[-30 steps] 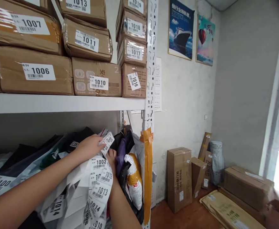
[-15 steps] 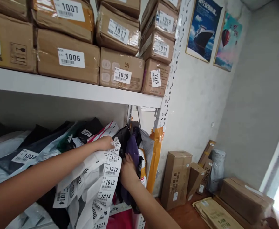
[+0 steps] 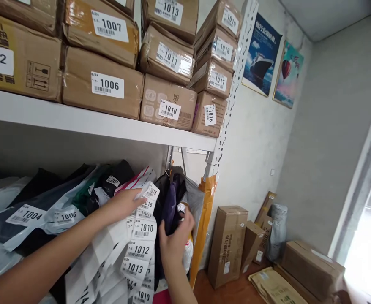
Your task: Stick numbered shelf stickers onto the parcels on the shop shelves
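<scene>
My left hand (image 3: 126, 204) is closed on a long strip of white numbered labels (image 3: 141, 249), pinched near its top end. The strip hangs down in folds, with labels such as 1015, 1010, 1012 and 1013 facing me. At the right end of the lower shelf, my right hand (image 3: 177, 240) reaches among upright mailing bags. Its thumb and curled fingers are around a dark purple mailing bag (image 3: 170, 204); the fingertips are partly hidden. A grey bag (image 3: 195, 196) and a white-and-yellow bag (image 3: 188, 251) stand just right of it.
Labelled cardboard boxes (image 3: 103, 86) stack on the white upper shelf (image 3: 109, 131). Soft labelled parcels (image 3: 27, 214) fill the lower shelf. The perforated post (image 3: 226, 114) with orange tape (image 3: 204, 228) stands right. Tall box (image 3: 228, 245) and other parcels rest against the wall.
My right hand has moved up and over the bag tops, its fingers now farther right. My left hand still grips the label strip, whose folds have shifted. The view has tilted up slightly and turned.
</scene>
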The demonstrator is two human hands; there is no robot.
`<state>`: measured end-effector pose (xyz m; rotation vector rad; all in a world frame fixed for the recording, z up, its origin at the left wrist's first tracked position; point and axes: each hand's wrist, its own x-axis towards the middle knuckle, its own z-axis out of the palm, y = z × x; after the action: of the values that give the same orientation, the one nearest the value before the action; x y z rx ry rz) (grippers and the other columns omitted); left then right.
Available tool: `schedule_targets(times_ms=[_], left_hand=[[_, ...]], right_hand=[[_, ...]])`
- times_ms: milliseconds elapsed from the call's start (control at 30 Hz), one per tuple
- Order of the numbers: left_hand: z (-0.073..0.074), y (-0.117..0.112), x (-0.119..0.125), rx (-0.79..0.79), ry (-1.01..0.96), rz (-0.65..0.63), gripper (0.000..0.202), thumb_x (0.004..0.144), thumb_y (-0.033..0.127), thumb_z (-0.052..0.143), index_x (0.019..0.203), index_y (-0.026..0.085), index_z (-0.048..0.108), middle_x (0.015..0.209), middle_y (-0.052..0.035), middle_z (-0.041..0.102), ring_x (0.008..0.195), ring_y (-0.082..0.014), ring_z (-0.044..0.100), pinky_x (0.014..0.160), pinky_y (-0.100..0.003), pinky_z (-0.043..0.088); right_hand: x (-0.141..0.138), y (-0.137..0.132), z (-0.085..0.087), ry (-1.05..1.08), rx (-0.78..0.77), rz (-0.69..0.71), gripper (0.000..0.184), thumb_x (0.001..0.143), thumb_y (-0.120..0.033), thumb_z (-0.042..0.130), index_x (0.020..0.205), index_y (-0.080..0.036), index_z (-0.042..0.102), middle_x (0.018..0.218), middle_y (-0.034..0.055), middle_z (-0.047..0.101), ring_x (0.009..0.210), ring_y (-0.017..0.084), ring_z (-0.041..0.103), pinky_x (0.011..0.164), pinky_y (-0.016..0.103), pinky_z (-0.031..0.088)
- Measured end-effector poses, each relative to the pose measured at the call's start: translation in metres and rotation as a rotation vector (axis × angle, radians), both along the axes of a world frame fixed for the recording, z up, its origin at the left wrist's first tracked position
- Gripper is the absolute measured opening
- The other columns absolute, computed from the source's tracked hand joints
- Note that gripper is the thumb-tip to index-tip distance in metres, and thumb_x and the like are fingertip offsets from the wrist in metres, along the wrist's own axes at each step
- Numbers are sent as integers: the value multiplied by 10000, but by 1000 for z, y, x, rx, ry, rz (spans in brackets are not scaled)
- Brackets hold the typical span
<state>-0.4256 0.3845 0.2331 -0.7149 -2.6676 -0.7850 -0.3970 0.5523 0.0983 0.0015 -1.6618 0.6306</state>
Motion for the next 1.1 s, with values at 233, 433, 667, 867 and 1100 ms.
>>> schedule_targets(times_ms=[233,433,667,867,1100], left_hand=[[-17,-8,41,18,-109,-239,413,858,509,379,743,185,608,802,-35,640,765,-210,590,705,-285,432],[-44,12,41,57,-162,-386,416,867,510,392,771,198,648,859,-29,635,802,-193,580,749,-270,428],[-46,29,31,330,-311,-281,419,695,611,493,649,195,477,603,17,478,598,-161,457,564,-260,355],[-17,37,16,-96,79,112,354,852,466,345,618,208,410,620,-18,540,620,-188,480,566,-286,275],[-2,40,-7,-271,9,55,188,803,270,484,656,178,555,776,-62,657,761,-212,585,597,-281,308]], right_hand=[[10,-16,24,-363,45,431,303,854,-228,454,1068,-200,667,1058,109,681,1036,260,575,1067,563,276],[40,3,22,-280,-646,1060,400,837,-515,502,925,-160,666,786,73,683,687,179,618,628,291,497],[35,-20,14,-148,-823,1053,334,737,-478,671,871,-194,557,709,-4,646,618,132,586,578,243,463],[-22,-33,26,-117,-948,1081,447,571,-512,739,815,-161,607,710,25,666,623,144,593,635,284,490],[-50,-23,22,-27,-911,754,377,621,-394,687,889,-131,654,648,27,678,573,149,591,593,278,479]])
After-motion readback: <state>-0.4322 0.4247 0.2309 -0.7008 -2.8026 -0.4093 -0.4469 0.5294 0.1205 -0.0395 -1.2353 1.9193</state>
